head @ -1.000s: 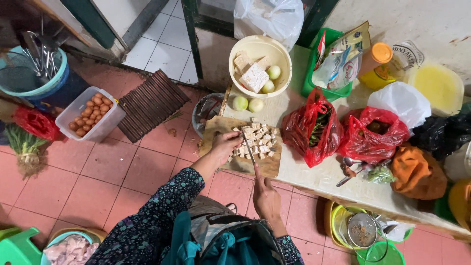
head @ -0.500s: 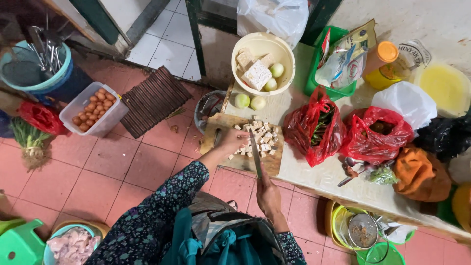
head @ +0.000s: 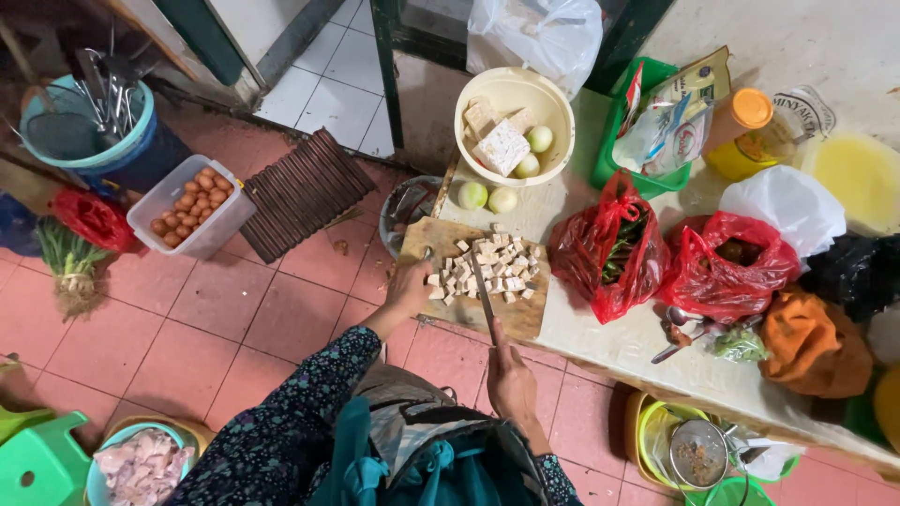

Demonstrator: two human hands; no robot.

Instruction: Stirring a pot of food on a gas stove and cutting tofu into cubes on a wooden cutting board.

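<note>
At the bottom of the frame, the person's right hand (head: 511, 379) has its grip shut around the handle of a knife (head: 485, 302). The blade points up the frame, into a pile of pale cubes (head: 487, 272). The cubes lie on a wooden board (head: 520, 314) at the near edge of the bench (head: 600, 342), in the middle of the frame. The left hand (head: 409, 289) rests at the left edge of the board, just beside the cubes. Its fingers are curled, but whether they hold anything cannot be told.

To the right of the board sit two red bags (head: 609, 248), one with green leaves inside. Further right is an orange cloth (head: 811, 347).

Just above the board lie two round pale green balls (head: 487, 198). Above them stands a cream bowl (head: 553, 103) with pale blocks and two more balls in it. A green basket (head: 656, 70) full of packets stands to its right.

On the red tile floor at the left sits a clear box of brown eggs (head: 187, 206). A blue bucket (head: 141, 155) is in the upper left corner.
</note>
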